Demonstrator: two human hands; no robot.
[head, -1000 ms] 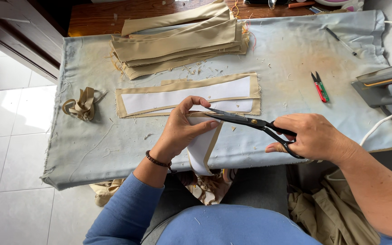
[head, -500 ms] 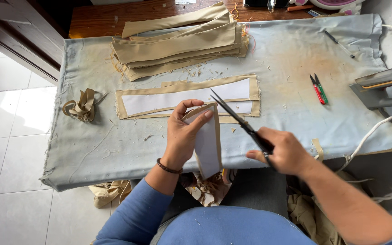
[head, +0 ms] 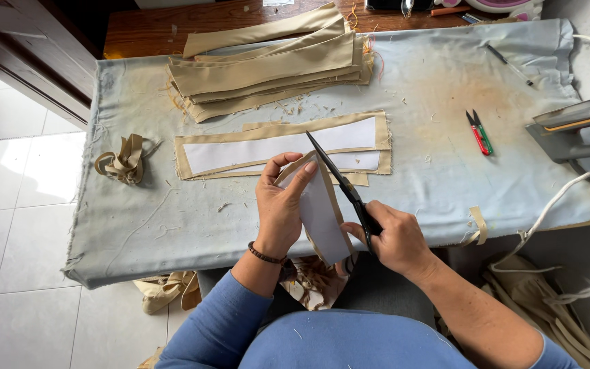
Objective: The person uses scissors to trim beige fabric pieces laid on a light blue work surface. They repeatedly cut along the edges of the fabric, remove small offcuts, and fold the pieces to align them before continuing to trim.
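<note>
Now Trimming: Panel Upended, Shears Turned Along Its Edge

Left hand (head: pixel 280 213): grip closed on the tan-and-white fabric panel (head: pixel 319 215), thumb and fingers pinching the upper end. Panel held upright at the near edge of the bench (head: pixel 172 225), lower end hanging below the bench edge.

Right hand (head: pixel 394 239): grip closed around the handles of the black shears (head: pixel 339 181). Blades nearly shut, running along the panel's right border, tips pointing toward the far edge.

Change against one second earlier: then, shears lay almost level, crossing the panel from the right; half a second back, already swung diagonal. Now steeper and hard against the tan margin. Right hand drawn in toward the body. Judged meaning: one side finished, cut re-aligned to the long edge.

Elsewhere on the bench:
- matching flat panels (head: pixel 281 147) at centre
- stack of tan strips (head: pixel 268 65) toward the far edge
- small red-and-green snips (head: pixel 479 131) toward the right edge
- knotted tan offcut (head: pixel 123 158) near the left edge
</note>
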